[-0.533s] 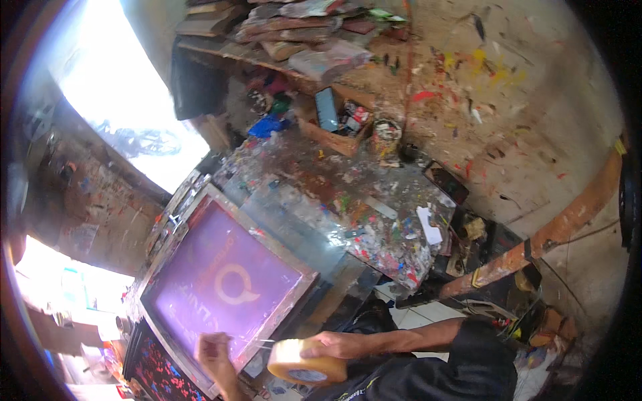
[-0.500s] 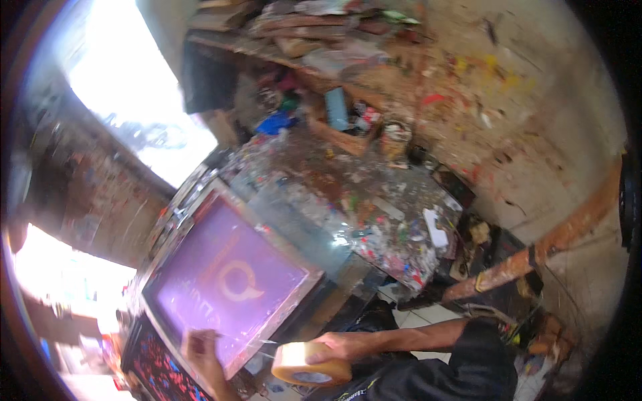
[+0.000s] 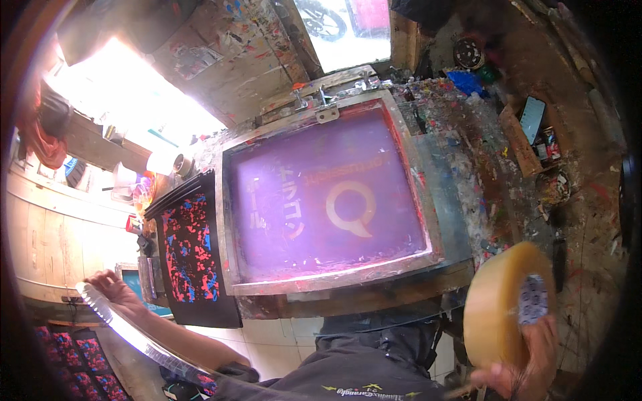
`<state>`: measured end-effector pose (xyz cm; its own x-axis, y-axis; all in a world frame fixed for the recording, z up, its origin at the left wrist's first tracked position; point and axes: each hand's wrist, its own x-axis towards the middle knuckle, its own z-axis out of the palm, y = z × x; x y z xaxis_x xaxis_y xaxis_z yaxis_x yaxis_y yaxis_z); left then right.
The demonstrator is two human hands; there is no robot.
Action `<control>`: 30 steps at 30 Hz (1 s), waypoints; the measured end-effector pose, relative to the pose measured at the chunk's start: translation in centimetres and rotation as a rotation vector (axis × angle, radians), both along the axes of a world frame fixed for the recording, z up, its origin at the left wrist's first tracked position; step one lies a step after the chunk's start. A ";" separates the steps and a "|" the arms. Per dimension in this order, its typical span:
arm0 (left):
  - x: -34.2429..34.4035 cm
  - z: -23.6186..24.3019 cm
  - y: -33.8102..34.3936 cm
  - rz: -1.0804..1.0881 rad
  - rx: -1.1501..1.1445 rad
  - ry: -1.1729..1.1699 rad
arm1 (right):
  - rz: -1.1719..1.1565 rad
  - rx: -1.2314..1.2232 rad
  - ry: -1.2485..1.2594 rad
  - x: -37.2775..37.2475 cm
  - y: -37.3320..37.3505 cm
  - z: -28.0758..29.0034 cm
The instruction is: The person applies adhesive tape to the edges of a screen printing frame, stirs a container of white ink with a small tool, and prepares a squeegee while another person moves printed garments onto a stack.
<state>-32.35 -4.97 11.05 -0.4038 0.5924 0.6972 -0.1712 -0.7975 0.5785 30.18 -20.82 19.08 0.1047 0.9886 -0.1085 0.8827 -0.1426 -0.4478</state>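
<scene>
Pulling tape: R hand (image 3: pixel 528 374) gripping big tan tape roll (image 3: pixel 498 311) at lower right, L hand (image 3: pixel 114 289) pinching strip's free end (image 3: pixel 134 331) far out left, purple screen-print frame (image 3: pixel 328 197) between; next prob. needs strip lowered taut onto frame edge.

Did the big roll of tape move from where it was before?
Yes. The tape roll was in front of the purple screen's near edge; now the right hand holds it out past the screen's right corner, with a strip stretched to the left hand.
</scene>
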 end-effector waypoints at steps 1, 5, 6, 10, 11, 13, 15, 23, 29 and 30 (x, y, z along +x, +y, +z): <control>-1.5 -2.6 -1.4 -0.062 -0.024 -0.159 | 0.300 -0.270 0.103 1.0 2.2 1.7; 4.8 -1.5 3.0 -0.372 0.028 -0.201 | 0.354 0.864 -0.388 2.4 -1.1 -3.6; 4.3 -2.2 4.4 -0.280 0.055 -0.171 | 0.351 0.882 -0.406 2.5 -0.7 -3.7; 4.3 -2.1 4.9 -0.288 -0.039 -0.247 | 0.343 0.919 -0.494 2.7 0.2 -3.4; 4.8 -2.1 4.9 -0.285 -0.045 -0.260 | 0.333 0.908 -0.488 2.6 -0.4 -3.2; 5.4 -1.9 5.0 -0.276 -0.057 -0.288 | 0.285 1.002 -0.443 2.6 -0.2 -4.6; 4.6 -3.3 6.2 -0.416 -0.040 -0.216 | 0.273 0.671 -0.381 2.8 -0.3 -5.5; 10.7 -4.0 6.3 -0.551 -0.058 -0.312 | 0.319 0.315 -0.073 -0.4 -4.7 -25.1; 13.2 -5.6 9.5 -0.569 -0.166 -0.412 | 0.165 0.251 -0.010 -1.7 -3.5 -22.3; 14.2 -6.1 10.1 -0.570 -0.207 -0.439 | 0.144 0.359 0.032 -1.1 -2.2 -18.9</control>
